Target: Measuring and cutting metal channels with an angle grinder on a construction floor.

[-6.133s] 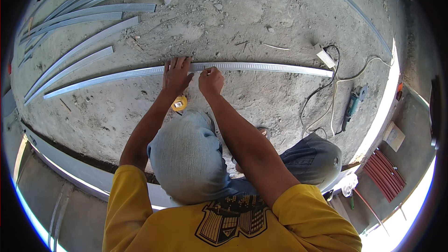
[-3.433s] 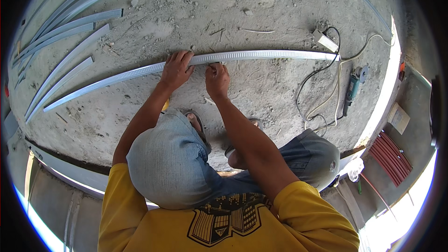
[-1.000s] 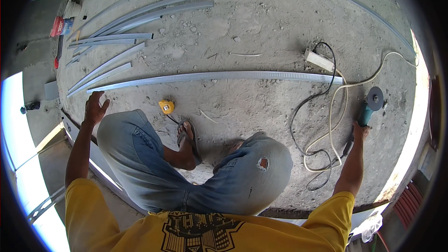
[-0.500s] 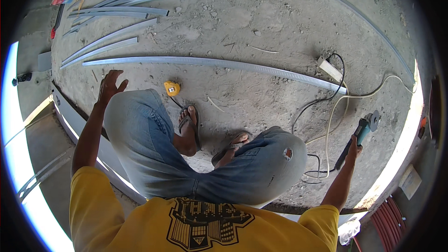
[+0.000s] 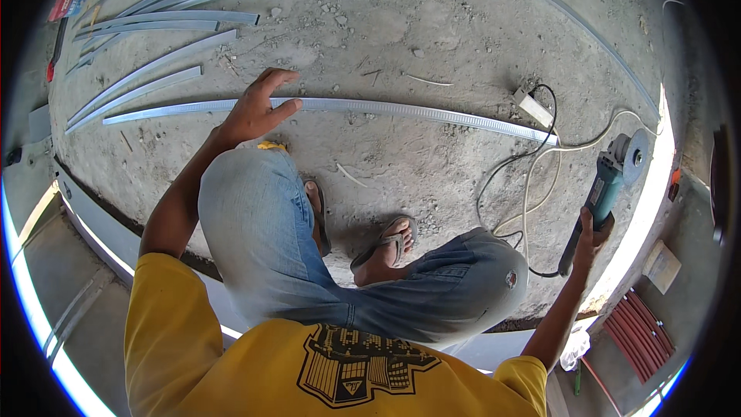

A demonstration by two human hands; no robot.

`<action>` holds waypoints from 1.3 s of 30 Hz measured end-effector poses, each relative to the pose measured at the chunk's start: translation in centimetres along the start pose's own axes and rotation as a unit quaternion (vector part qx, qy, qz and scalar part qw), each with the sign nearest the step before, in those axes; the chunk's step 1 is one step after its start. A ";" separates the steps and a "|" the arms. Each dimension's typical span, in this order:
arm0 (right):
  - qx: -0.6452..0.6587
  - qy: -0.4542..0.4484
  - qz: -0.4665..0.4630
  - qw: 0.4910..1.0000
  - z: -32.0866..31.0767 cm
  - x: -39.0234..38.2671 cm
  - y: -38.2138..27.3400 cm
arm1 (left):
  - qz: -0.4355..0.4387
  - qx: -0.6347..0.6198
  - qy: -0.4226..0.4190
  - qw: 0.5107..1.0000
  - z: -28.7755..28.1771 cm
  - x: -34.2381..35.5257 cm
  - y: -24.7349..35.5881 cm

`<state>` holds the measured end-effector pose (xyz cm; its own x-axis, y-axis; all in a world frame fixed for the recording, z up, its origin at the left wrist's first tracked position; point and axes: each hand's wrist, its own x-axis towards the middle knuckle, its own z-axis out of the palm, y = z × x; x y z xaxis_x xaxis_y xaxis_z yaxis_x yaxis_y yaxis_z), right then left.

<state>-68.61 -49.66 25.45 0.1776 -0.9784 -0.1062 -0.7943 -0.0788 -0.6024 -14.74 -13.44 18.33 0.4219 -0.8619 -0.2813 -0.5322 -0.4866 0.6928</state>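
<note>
My right hand (image 5: 594, 235) grips the dark handle of a teal angle grinder (image 5: 604, 185) with a grey disc (image 5: 634, 158), at the right of the view. My left hand (image 5: 261, 108) is held with fingers apart over a long, shiny perforated metal strip (image 5: 394, 114) lying crosswise on the floor, and nothing is in it. Whether it touches the strip is unclear. Just below this hand, a yellow tape measure (image 5: 274, 146) is mostly hidden by my bent knee (image 5: 243, 193).
More metal strips (image 5: 162, 77) lie at upper left, another (image 5: 587, 23) at upper right. A white power strip (image 5: 532, 108) with tangled cables (image 5: 571, 148) sits near the grinder. Red tubes (image 5: 634, 332) lie beyond the floor's right edge; a red-and-blue bag (image 5: 69, 0) is at far left.
Both hands have left the long strip; my right hand took hold of the grinder and now holds it higher. My left hand has since swung forward and rightward, back over the strip.
</note>
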 end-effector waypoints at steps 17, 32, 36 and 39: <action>0.008 -0.152 -0.154 0.976 17.0 -3.7 -24.5 | 0.056 -0.524 -0.282 0.802 6.9 11.9 15.6; 0.209 -0.441 0.087 0.868 24.1 -9.0 -24.4 | -0.072 -0.716 -0.145 0.679 6.6 11.4 8.9; 0.210 -0.436 0.090 0.870 23.9 -10.5 -24.3 | -0.083 -0.694 -0.161 0.696 6.4 11.1 8.9; 0.224 -0.449 0.101 0.859 23.3 -10.6 -24.2 | -0.070 -0.691 -0.166 0.700 7.0 11.2 9.0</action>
<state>-37.73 -32.97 22.76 0.5984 -0.4058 -0.6909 -0.5943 0.3535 -0.7224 -19.95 -28.50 16.76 0.0824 -0.9173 -0.3896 0.8131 -0.1642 0.5585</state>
